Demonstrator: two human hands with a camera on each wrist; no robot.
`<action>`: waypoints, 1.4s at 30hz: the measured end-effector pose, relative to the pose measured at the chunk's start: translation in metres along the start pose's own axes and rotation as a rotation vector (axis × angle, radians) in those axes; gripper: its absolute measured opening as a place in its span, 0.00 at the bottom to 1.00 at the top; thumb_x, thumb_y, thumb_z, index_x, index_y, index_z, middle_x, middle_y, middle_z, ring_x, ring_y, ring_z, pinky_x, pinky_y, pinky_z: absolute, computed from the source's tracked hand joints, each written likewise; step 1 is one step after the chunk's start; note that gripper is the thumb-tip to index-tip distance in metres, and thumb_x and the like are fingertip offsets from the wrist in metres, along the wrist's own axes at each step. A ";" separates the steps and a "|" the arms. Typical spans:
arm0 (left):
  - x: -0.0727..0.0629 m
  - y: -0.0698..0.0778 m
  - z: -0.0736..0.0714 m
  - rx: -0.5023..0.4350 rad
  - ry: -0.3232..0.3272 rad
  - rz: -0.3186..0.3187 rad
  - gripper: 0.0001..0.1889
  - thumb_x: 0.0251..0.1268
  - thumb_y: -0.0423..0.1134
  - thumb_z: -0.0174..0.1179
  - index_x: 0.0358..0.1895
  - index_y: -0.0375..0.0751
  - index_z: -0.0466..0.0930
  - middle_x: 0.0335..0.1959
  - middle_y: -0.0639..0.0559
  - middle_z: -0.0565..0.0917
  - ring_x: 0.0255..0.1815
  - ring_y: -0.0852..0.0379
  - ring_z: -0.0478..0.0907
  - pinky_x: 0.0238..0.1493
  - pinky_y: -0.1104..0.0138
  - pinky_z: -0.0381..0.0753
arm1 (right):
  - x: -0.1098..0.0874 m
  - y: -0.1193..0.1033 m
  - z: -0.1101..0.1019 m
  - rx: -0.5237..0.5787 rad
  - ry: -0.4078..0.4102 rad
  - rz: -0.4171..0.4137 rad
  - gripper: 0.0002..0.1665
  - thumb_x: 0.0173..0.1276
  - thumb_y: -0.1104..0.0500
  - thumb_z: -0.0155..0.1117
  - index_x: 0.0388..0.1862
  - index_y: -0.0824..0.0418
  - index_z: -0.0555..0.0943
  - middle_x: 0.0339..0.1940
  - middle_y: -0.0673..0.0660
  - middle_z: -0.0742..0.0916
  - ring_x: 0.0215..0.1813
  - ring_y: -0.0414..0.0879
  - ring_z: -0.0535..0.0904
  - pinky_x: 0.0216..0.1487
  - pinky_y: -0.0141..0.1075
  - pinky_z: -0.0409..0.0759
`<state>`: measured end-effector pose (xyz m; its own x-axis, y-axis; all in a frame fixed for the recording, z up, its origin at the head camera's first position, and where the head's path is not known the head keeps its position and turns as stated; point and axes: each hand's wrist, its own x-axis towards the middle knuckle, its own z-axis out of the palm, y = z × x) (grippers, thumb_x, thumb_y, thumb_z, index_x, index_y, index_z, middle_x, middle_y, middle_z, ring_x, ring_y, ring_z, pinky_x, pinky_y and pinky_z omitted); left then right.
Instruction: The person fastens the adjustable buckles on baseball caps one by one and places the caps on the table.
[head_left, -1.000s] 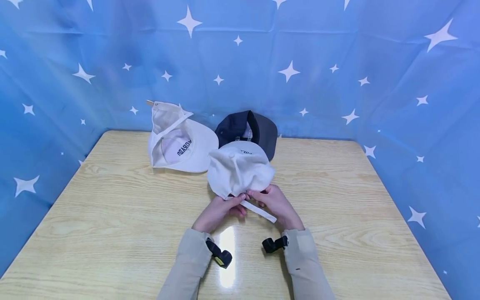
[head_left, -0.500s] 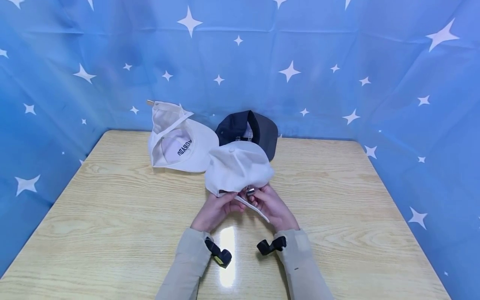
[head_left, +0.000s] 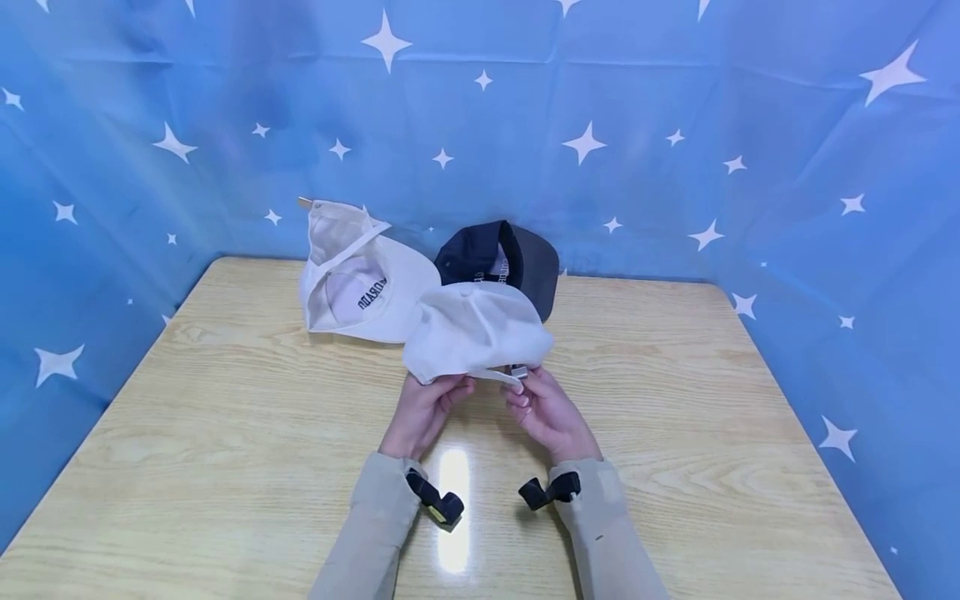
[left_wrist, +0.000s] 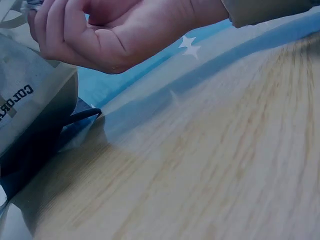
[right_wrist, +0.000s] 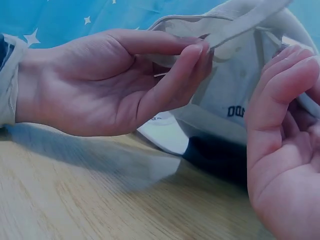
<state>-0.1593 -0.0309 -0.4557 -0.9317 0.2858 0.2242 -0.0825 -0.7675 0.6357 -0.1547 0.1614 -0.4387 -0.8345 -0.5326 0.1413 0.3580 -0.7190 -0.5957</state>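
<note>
A white baseball cap (head_left: 480, 329) is held crown up over the table, its back opening toward me. My left hand (head_left: 423, 412) pinches the back edge at the left; in the right wrist view, the thumb and fingers of this left hand (right_wrist: 115, 82) meet where the strap (right_wrist: 247, 22) joins the cap. At the other side of the opening my right hand (head_left: 553, 417) pinches the strap end by the metal buckle (head_left: 518, 372). In the left wrist view, that right hand (left_wrist: 95, 30) has curled fingers at the buckle (left_wrist: 32, 4). Dark lettering shows inside the cap.
Behind the held cap, another white cap (head_left: 367, 287) lies on its side at the left, its inside showing. A dark navy cap (head_left: 536, 267) lies to its right, partly covered by the held cap. The wooden table (head_left: 225, 433) ends at a blue starry backdrop (head_left: 645, 192).
The strap's loose end, earlier hanging out toward the lower right, now runs across the back opening to the buckle. The hands have moved apart, and the held cap's back edge has risen slightly.
</note>
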 end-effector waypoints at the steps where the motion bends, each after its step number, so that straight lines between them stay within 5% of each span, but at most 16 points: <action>1: 0.001 0.000 0.000 0.010 0.019 0.001 0.13 0.56 0.22 0.54 0.45 0.32 0.69 0.35 0.43 0.77 0.33 0.52 0.79 0.40 0.66 0.79 | 0.000 0.000 -0.001 0.011 -0.013 -0.008 0.09 0.72 0.65 0.36 0.41 0.61 0.67 0.31 0.51 0.75 0.28 0.37 0.70 0.26 0.22 0.68; 17: 0.001 -0.004 -0.002 0.093 0.185 -0.017 0.14 0.49 0.27 0.62 0.39 0.36 0.71 0.32 0.49 0.77 0.27 0.57 0.76 0.34 0.68 0.79 | 0.000 -0.003 -0.001 0.047 0.004 -0.042 0.12 0.72 0.66 0.35 0.44 0.59 0.69 0.36 0.53 0.76 0.36 0.42 0.72 0.36 0.27 0.74; 23: 0.001 -0.004 -0.001 0.094 0.199 -0.029 0.12 0.50 0.26 0.60 0.37 0.39 0.71 0.28 0.51 0.75 0.24 0.60 0.73 0.31 0.70 0.77 | 0.000 -0.002 -0.002 -0.025 0.057 -0.067 0.11 0.71 0.67 0.39 0.40 0.58 0.72 0.35 0.52 0.78 0.40 0.45 0.74 0.40 0.30 0.74; 30: 0.002 -0.002 -0.002 0.040 0.027 -0.016 0.14 0.48 0.20 0.53 0.37 0.40 0.71 0.28 0.52 0.75 0.23 0.58 0.71 0.29 0.69 0.75 | 0.001 -0.001 -0.004 -0.163 0.103 -0.096 0.13 0.70 0.67 0.41 0.37 0.58 0.75 0.33 0.52 0.80 0.37 0.43 0.74 0.40 0.31 0.74; 36: 0.002 -0.004 -0.002 -0.021 -0.099 -0.068 0.17 0.52 0.26 0.59 0.45 0.41 0.69 0.39 0.47 0.75 0.32 0.55 0.74 0.31 0.67 0.76 | 0.003 0.000 -0.001 -0.161 0.106 -0.119 0.10 0.69 0.66 0.45 0.41 0.61 0.76 0.37 0.55 0.80 0.39 0.44 0.76 0.42 0.30 0.76; 42: -0.004 -0.004 0.005 0.159 -0.310 -0.207 0.32 0.54 0.33 0.61 0.61 0.32 0.55 0.56 0.40 0.64 0.51 0.51 0.68 0.50 0.50 0.71 | 0.004 0.000 0.003 -0.090 0.114 -0.125 0.08 0.69 0.66 0.46 0.41 0.63 0.74 0.36 0.57 0.81 0.37 0.44 0.78 0.40 0.29 0.77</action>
<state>-0.1530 -0.0261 -0.4552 -0.7484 0.6033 0.2755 -0.1791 -0.5839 0.7918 -0.1563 0.1581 -0.4357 -0.9141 -0.3835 0.1313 0.2137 -0.7312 -0.6478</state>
